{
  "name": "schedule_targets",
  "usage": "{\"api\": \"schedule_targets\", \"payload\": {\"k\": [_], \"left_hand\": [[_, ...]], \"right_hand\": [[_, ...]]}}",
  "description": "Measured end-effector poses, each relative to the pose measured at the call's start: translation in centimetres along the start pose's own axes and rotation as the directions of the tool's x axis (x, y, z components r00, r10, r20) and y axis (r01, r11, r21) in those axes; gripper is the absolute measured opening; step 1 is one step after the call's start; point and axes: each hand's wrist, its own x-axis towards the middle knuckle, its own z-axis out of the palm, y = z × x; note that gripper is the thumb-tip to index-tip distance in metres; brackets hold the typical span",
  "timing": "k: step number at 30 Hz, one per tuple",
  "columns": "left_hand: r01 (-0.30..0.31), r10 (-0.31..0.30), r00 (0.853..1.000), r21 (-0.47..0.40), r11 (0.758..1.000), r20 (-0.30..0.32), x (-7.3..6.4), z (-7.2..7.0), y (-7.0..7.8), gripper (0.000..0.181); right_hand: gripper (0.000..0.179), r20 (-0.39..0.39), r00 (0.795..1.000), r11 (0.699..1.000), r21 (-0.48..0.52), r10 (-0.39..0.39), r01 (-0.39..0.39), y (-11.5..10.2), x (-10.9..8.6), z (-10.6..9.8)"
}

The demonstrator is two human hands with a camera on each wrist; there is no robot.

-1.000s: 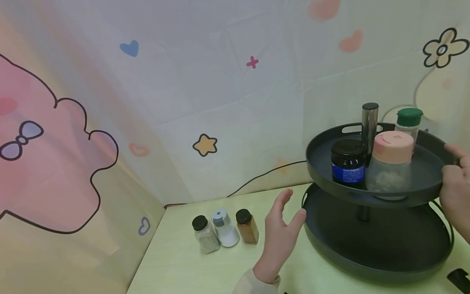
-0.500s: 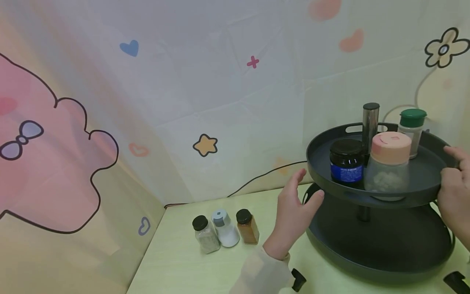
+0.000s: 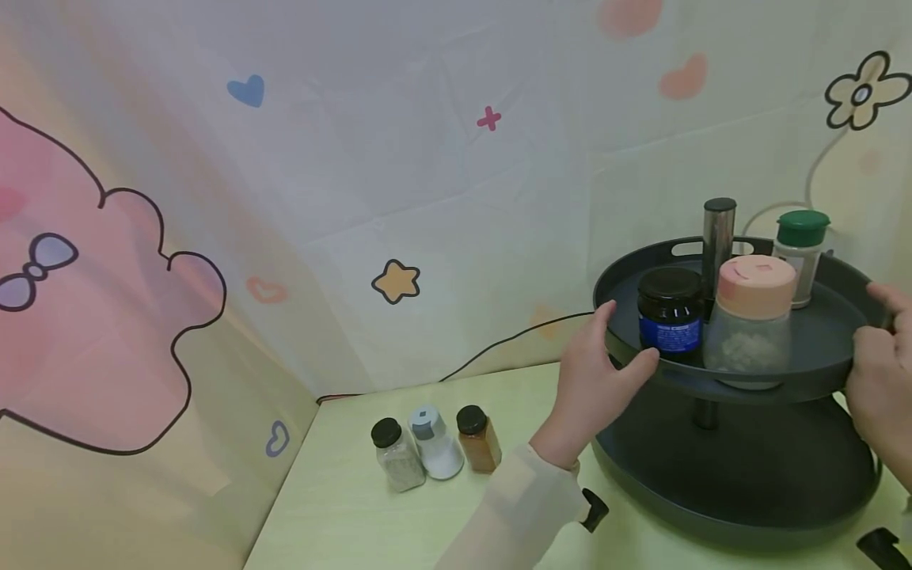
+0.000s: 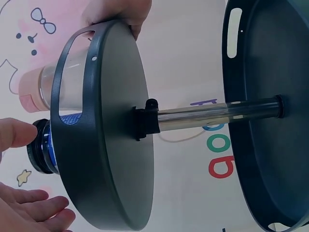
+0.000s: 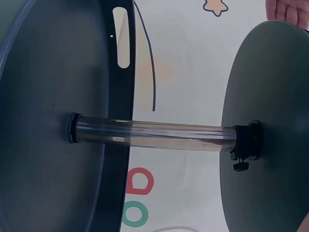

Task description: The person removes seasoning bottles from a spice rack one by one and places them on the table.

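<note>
A dark two-tier round tray (image 3: 834, 376) stands on the right, its tiers joined by a metal pole (image 3: 718, 245). On the upper tier are a black-lidded jar with a blue label (image 3: 670, 313), a clear jar with a pink lid (image 3: 751, 324) and a green-capped shaker (image 3: 799, 253). My left hand (image 3: 591, 384) is at the upper tier's left rim, thumb and fingers spread. In the left wrist view the thumb (image 4: 17, 133) is near the black lid; contact is unclear. My right hand (image 3: 883, 380) grips the right rim, partly cut off by the frame.
On the pale green table (image 3: 342, 522) to the left stand a black-capped jar of pale contents (image 3: 399, 455), a white shaker (image 3: 436, 443) and a black-capped bottle of brown spice (image 3: 480, 440). A patterned curtain (image 3: 427, 182) hangs behind. A thin black cable (image 3: 513, 339) runs along it.
My left hand has moved right and up to the upper tier's left rim. The upper tier has turned slightly: its front jars shifted left, the green-capped shaker right. My right hand stays on the rim.
</note>
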Motion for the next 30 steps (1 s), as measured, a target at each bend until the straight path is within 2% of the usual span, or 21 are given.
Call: {"api": "schedule_targets", "payload": {"k": [2,8,12,15,19,22,27,30], "left_hand": [[0.002,-0.003,1.0,0.026,1.0,0.011,0.2,0.1,0.2,0.061],[-0.009,0.005,0.999,0.095,0.995,0.034,1.0,0.3,0.7,0.062],[-0.04,0.028,0.997,0.172,0.984,0.071,1.6,0.4,1.0,0.064],[-0.06,0.039,0.994,0.218,0.974,0.099,2.1,0.5,1.2,0.064],[-0.07,0.044,0.992,0.232,0.97,0.117,2.6,0.6,1.4,0.062],[-0.078,0.052,0.992,0.23,0.97,0.115,3.0,0.8,1.5,0.06],[-0.118,0.098,0.99,0.216,0.969,0.102,3.6,1.2,1.3,0.046],[-0.136,0.118,0.989,0.213,0.967,0.093,3.9,1.4,1.2,0.041]], "right_hand": [[0.049,-0.006,1.0,1.0,0.006,-0.006,0.006,0.0,0.0,0.0],[0.05,0.02,0.997,0.997,0.004,0.071,-0.071,-4.8,-1.8,-0.9],[0.05,0.011,0.997,0.997,-0.007,0.072,-0.072,-6.2,-2.4,-1.2],[0.049,0.015,0.999,0.999,-0.006,0.048,-0.048,-6.0,-2.5,-1.2],[0.05,0.03,0.999,0.999,0.007,0.033,-0.033,-5.4,-2.3,-1.2],[0.05,0.037,0.999,0.999,0.019,0.033,-0.034,-5.4,-2.3,-1.2],[0.051,0.047,0.998,0.999,0.018,0.031,-0.032,-5.5,-2.4,-1.2],[0.052,0.068,0.997,0.999,0.024,0.02,-0.022,-4.0,-1.7,-1.0]]}}
